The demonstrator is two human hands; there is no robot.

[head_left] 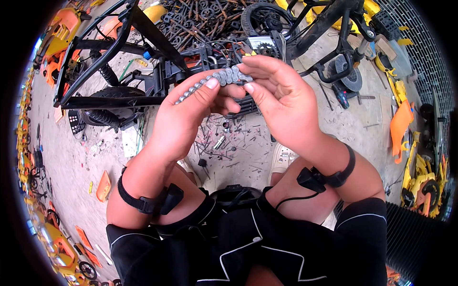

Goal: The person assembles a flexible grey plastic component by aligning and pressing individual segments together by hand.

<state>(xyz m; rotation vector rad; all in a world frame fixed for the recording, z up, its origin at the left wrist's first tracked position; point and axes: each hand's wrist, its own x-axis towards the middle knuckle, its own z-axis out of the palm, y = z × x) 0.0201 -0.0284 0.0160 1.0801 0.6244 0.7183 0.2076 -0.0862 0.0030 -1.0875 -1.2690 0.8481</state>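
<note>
A grey metal roller chain (224, 76) is held up between both hands, in front of a black vehicle frame. My left hand (183, 107) is closed on it, the thumb pressing the links from above; part of the chain runs back along that hand. With thumb and fingertips my right hand (286, 97) pinches the chain's end link. Just behind the hands sits a toothed sprocket (265, 49) on the frame. The palm-side fingers of my left hand partly hide what lies behind them.
The black tubular frame (114, 101) spans the far side, with a wheel (267, 21) beyond. Rusty metal parts (200, 24) are heaped at the back. A drill (340, 95) and a disc (344, 74) lie right. Bolts and a socket (219, 142) litter the floor.
</note>
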